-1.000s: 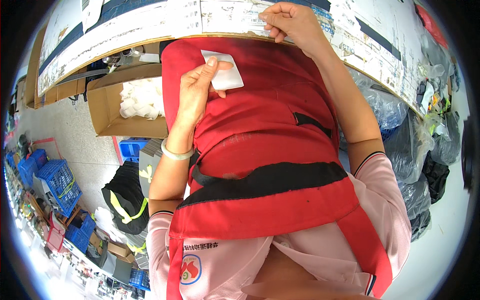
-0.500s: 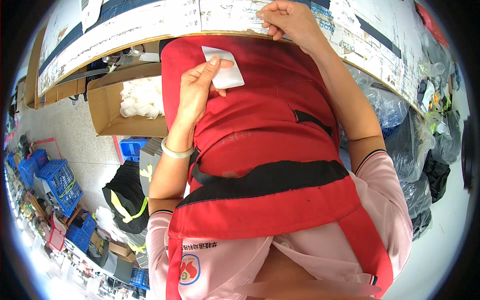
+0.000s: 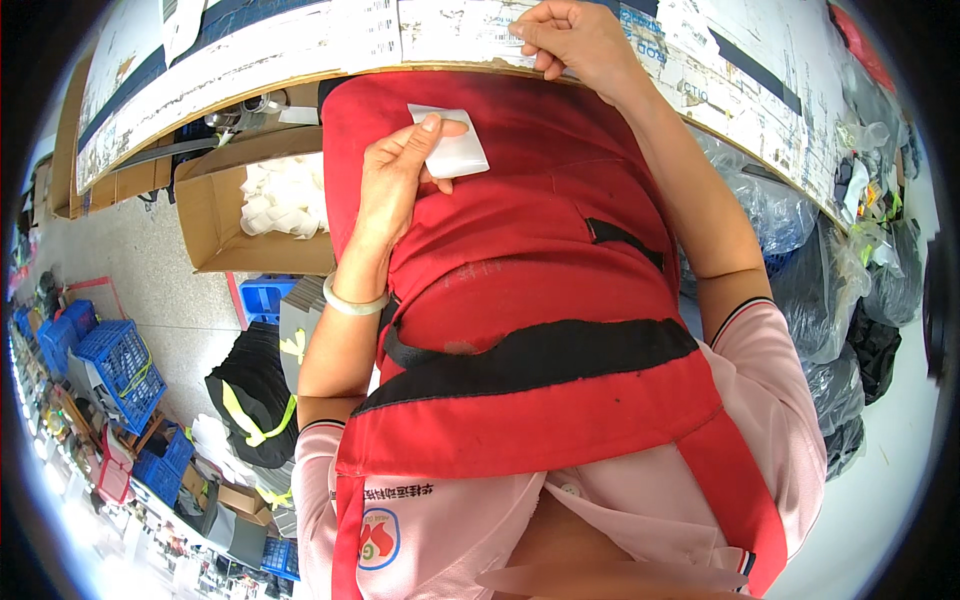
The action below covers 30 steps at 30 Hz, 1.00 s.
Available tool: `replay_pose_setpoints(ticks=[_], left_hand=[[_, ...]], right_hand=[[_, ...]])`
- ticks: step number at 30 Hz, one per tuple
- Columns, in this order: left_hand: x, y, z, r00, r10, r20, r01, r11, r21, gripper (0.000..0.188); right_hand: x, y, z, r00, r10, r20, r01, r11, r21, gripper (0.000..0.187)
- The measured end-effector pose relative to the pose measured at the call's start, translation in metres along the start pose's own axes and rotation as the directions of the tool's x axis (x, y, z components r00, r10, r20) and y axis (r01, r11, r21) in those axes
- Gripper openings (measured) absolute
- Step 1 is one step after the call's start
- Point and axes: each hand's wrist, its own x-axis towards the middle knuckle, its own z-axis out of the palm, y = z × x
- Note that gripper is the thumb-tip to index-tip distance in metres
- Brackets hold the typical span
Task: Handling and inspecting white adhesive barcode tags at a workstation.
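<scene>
My left hand [image 3: 398, 165] pinches a small white rectangular sheet [image 3: 460, 148], its thumb lying across the near face. The sheet is held above the lap of my red apron [image 3: 500, 220], just short of the worktable's front edge. Whether it is paper or thin cloth, I cannot tell. Over the edge of the white, tape-patched worktable [image 3: 450, 40], my right hand [image 3: 578, 45] has its thumb and forefinger pressed together. Anything between those fingertips is too small to make out.
Below the table at the left, an open cardboard box [image 3: 215, 225] holds many white pieces [image 3: 285, 195]. Blue crates [image 3: 125, 365] and a black bundle with a yellow tie [image 3: 250, 400] stand on the floor. Clear and black plastic bags [image 3: 815, 290] pile up at the right.
The white sheet's upper left corner has dropped and tilted slightly in my left hand. My right hand has shifted very slightly left; both arms are otherwise nearly still.
</scene>
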Motion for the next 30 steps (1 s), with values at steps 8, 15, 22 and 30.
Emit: replay_pose_setpoints(ticks=[8, 15, 22, 30], left_hand=[[0.0, 0.0, 0.002, 1.0, 0.011, 0.0, -0.011, 1.0, 0.001, 0.036], [0.0, -0.003, -0.002, 1.0, -0.003, 0.016, 0.003, 1.0, -0.003, 0.034], [-0.001, -0.001, 0.003, 1.0, -0.012, 0.005, 0.012, 1.0, -0.013, 0.027], [-0.012, 0.0, -0.014, 0.998, 0.023, -0.054, -0.021, 0.999, 0.037, 0.019]], right_hand=[[0.001, 0.002, 0.0, 1.0, -0.004, 0.003, 0.004, 1.0, -0.023, 0.019], [-0.003, -0.003, 0.008, 0.992, -0.12, -0.025, 0.116, 0.986, -0.124, 0.017], [-0.01, 0.014, -0.003, 0.983, -0.181, -0.01, 0.181, 0.983, 0.031, 0.018], [-0.022, 0.019, -0.075, 0.95, -0.181, -0.255, 0.175, 0.983, -0.047, 0.015]])
